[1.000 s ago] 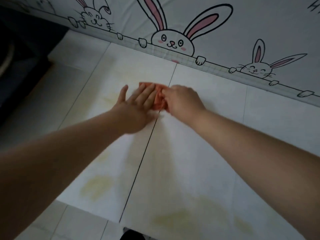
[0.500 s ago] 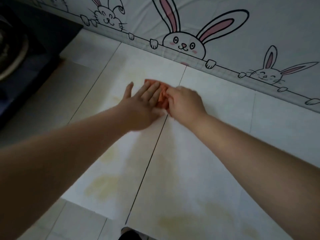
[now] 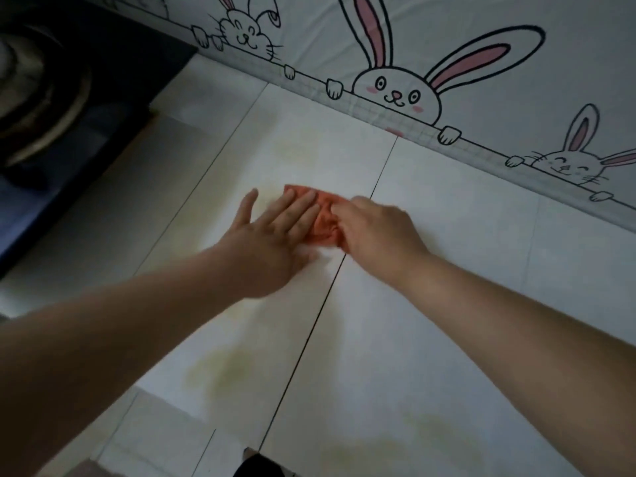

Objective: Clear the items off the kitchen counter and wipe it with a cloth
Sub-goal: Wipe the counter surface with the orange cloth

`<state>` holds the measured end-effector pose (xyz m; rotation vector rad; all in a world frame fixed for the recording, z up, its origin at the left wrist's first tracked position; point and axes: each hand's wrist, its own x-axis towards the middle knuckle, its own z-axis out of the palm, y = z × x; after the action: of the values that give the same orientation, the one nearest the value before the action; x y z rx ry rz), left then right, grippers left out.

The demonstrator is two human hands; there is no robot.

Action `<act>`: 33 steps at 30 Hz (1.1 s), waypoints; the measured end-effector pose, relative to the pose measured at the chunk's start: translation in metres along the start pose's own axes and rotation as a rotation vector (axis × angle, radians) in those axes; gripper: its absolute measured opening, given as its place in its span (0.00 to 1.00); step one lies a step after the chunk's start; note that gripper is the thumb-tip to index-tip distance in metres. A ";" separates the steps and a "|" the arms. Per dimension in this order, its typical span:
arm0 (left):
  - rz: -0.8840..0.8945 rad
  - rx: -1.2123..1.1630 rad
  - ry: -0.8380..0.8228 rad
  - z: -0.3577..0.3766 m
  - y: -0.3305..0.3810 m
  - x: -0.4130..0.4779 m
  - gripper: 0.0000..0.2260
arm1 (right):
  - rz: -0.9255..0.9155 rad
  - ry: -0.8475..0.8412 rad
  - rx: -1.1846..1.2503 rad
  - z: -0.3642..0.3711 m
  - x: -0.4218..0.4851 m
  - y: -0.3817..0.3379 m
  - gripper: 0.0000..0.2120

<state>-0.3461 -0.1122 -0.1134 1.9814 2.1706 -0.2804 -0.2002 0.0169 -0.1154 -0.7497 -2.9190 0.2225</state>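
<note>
Both your bare arms reach forward toward the counter's back edge, converging near its middle. Your left hand (image 3: 272, 232) lies flat, palm down, fingers together and thumb splayed. Your right hand (image 3: 375, 228) is knuckles-up with fingers curled under, nearly touching the left's fingertips.

Most of the cloth (image 3: 325, 220) is buried under both hands, only a crumpled orange strip shows between them. Right hand (image 3: 377, 232) is blurry and its fingers are tucked out of sight. Stove (image 3: 69, 108), far left of the cloth, is chopped by the frame.
</note>
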 end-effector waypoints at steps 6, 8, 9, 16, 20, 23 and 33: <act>-0.167 -0.020 -0.075 -0.038 -0.028 0.127 0.30 | 0.154 0.027 -0.042 0.003 0.113 0.056 0.12; -0.193 -0.027 -0.115 -0.047 -0.033 0.150 0.29 | 0.223 0.035 0.032 0.007 0.137 0.063 0.12; -0.198 -0.027 -0.126 -0.049 -0.034 0.156 0.29 | 0.253 0.051 0.069 0.008 0.145 0.064 0.13; -0.099 -0.058 -0.131 -0.034 -0.035 0.095 0.29 | 0.163 0.011 0.024 0.003 0.076 0.019 0.14; 0.038 -0.038 0.098 0.002 -0.018 -0.002 0.32 | 0.032 0.040 0.078 0.008 0.008 -0.028 0.13; -0.004 -0.046 0.021 0.019 -0.010 -0.060 0.31 | -0.059 0.061 0.136 0.008 -0.029 -0.057 0.12; -0.138 -0.076 -0.017 0.002 -0.025 -0.013 0.36 | 0.018 -0.115 0.154 0.000 0.038 -0.031 0.11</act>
<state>-0.3701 -0.1272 -0.1117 1.7868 2.2759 -0.2303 -0.2475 0.0081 -0.1075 -0.7633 -2.9582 0.5019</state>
